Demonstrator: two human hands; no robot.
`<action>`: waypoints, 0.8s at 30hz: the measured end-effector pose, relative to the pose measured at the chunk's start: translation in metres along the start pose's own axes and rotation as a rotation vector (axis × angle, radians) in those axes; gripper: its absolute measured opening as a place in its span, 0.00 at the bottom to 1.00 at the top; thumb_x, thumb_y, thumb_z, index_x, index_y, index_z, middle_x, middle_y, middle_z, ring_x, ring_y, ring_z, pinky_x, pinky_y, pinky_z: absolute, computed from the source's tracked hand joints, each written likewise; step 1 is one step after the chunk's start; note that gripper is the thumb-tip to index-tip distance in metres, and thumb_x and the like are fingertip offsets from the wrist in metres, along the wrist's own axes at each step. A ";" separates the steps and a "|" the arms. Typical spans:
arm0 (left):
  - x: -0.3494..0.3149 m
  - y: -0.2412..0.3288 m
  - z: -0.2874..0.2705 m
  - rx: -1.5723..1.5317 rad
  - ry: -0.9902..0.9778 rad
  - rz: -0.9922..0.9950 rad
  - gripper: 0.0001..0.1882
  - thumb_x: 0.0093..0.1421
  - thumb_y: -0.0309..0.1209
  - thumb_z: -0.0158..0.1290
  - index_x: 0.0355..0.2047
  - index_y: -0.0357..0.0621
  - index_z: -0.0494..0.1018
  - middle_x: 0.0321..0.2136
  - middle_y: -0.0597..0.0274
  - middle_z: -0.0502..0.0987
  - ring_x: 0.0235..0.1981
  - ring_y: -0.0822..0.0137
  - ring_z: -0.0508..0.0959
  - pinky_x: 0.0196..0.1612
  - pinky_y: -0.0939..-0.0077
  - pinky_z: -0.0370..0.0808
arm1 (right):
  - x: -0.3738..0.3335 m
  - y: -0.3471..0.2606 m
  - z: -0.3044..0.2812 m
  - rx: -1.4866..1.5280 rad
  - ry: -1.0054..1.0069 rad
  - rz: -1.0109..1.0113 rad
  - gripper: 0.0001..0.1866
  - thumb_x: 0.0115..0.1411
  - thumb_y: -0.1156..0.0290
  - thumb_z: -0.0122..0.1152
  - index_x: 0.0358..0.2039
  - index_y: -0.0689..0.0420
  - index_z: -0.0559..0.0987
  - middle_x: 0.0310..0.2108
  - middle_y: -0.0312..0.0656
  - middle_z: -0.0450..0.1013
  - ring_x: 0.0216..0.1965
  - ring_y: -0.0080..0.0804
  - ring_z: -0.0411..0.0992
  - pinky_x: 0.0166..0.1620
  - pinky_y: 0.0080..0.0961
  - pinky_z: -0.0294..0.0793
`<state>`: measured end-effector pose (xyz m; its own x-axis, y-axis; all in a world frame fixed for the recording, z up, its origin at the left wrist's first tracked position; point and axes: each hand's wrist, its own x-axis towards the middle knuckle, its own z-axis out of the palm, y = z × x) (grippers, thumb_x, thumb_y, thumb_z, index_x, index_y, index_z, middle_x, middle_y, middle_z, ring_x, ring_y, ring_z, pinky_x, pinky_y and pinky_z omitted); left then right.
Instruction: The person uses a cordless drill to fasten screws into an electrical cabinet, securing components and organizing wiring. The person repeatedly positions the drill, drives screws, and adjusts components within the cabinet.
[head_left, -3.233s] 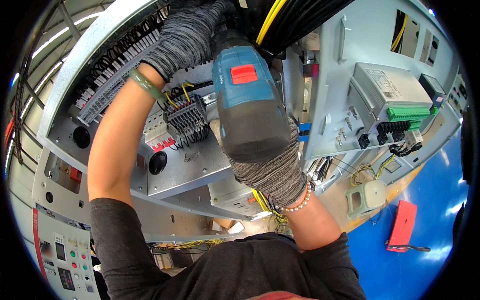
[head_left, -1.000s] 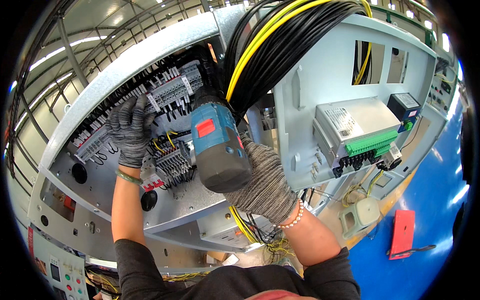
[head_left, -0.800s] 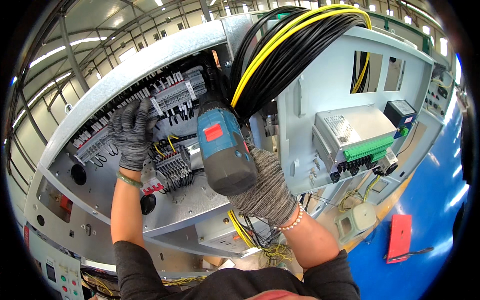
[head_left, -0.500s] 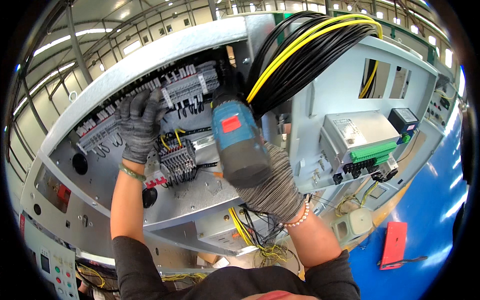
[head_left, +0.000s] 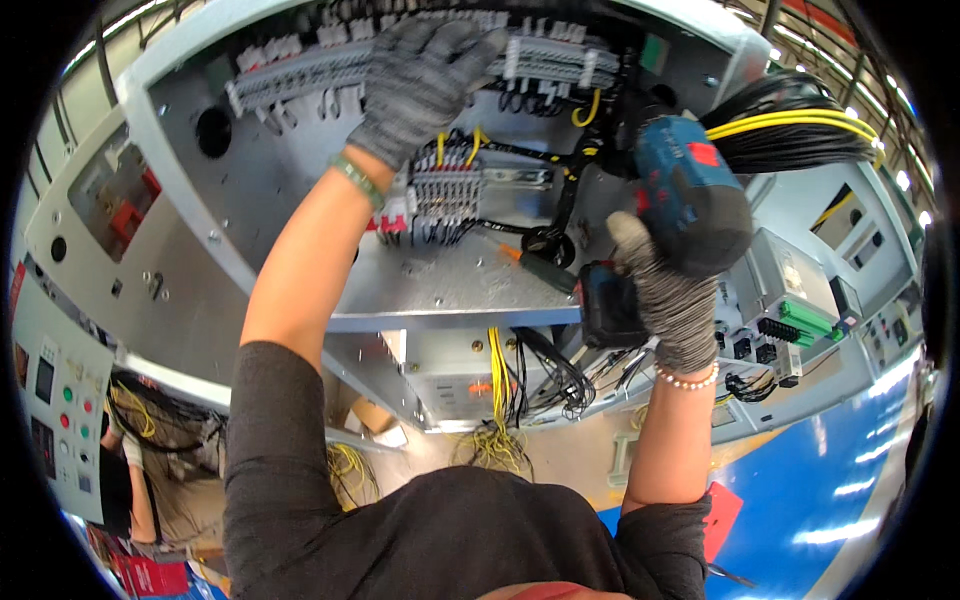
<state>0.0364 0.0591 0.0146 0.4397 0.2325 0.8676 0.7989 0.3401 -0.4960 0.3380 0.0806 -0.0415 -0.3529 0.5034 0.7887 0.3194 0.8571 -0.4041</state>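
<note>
r hand [head_left: 668, 300] w/ cordless drill [head_left: 685, 195]

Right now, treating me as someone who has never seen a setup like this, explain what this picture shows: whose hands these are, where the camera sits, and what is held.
The picture comes from a wide fisheye camera worn on a person's head, so straight edges look bent and the person's own arms rise from the lower edge. Both hands wear grey knit gloves. The left hand reaches up onto a row of grey terminal blocks inside an open grey metal cabinet. The right hand grips a blue and black cordless drill. A screwdriver with an orange and black handle lies on the cabinet's panel. A thick bundle of black and yellow wires hangs to the right.
</note>
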 end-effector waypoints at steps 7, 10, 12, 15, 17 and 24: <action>0.002 -0.002 -0.018 -0.104 0.027 -0.018 0.21 0.49 0.36 0.52 0.47 0.62 0.75 0.38 0.72 0.73 0.43 0.66 0.71 0.51 0.63 0.68 | 0.001 -0.023 -0.003 0.426 -0.131 0.447 0.20 0.55 0.60 0.67 0.43 0.58 0.75 0.29 0.38 0.73 0.28 0.24 0.70 0.32 0.23 0.71; 0.003 -0.001 -0.011 -0.124 -0.006 -0.037 0.20 0.52 0.35 0.48 0.47 0.63 0.74 0.41 0.73 0.72 0.44 0.66 0.71 0.51 0.64 0.67 | 0.004 -0.027 -0.002 0.502 -0.074 0.489 0.18 0.53 0.61 0.68 0.39 0.58 0.76 0.21 0.35 0.72 0.22 0.23 0.69 0.28 0.21 0.70; 0.003 -0.002 -0.009 -0.153 0.029 -0.031 0.20 0.52 0.35 0.47 0.47 0.63 0.73 0.42 0.73 0.72 0.45 0.67 0.71 0.52 0.64 0.66 | 0.004 -0.023 -0.002 0.540 -0.032 0.530 0.17 0.52 0.63 0.69 0.38 0.58 0.76 0.20 0.35 0.71 0.20 0.24 0.69 0.28 0.22 0.71; 0.002 -0.004 -0.009 -0.145 0.101 0.002 0.19 0.52 0.35 0.46 0.46 0.63 0.73 0.44 0.73 0.72 0.46 0.66 0.71 0.53 0.64 0.65 | 0.002 -0.034 0.006 0.471 0.115 0.309 0.16 0.52 0.64 0.69 0.37 0.57 0.76 0.20 0.34 0.71 0.20 0.25 0.70 0.27 0.23 0.71; 0.002 -0.006 -0.015 -0.137 0.065 0.007 0.19 0.52 0.35 0.46 0.46 0.63 0.73 0.44 0.72 0.72 0.46 0.66 0.71 0.52 0.64 0.66 | 0.003 -0.035 0.006 0.463 0.045 0.361 0.15 0.52 0.64 0.68 0.35 0.57 0.76 0.21 0.34 0.72 0.19 0.25 0.70 0.26 0.22 0.70; 0.001 -0.003 -0.007 -0.088 0.089 -0.001 0.17 0.51 0.38 0.52 0.43 0.61 0.77 0.37 0.70 0.75 0.41 0.64 0.73 0.47 0.62 0.68 | 0.000 -0.014 0.007 0.517 0.021 0.352 0.14 0.53 0.62 0.69 0.32 0.58 0.77 0.18 0.34 0.71 0.19 0.22 0.69 0.25 0.20 0.70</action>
<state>0.0374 0.0521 0.0166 0.4702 0.1491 0.8699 0.8306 0.2585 -0.4933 0.3276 0.0692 -0.0383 -0.2851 0.7677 0.5739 -0.0555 0.5845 -0.8095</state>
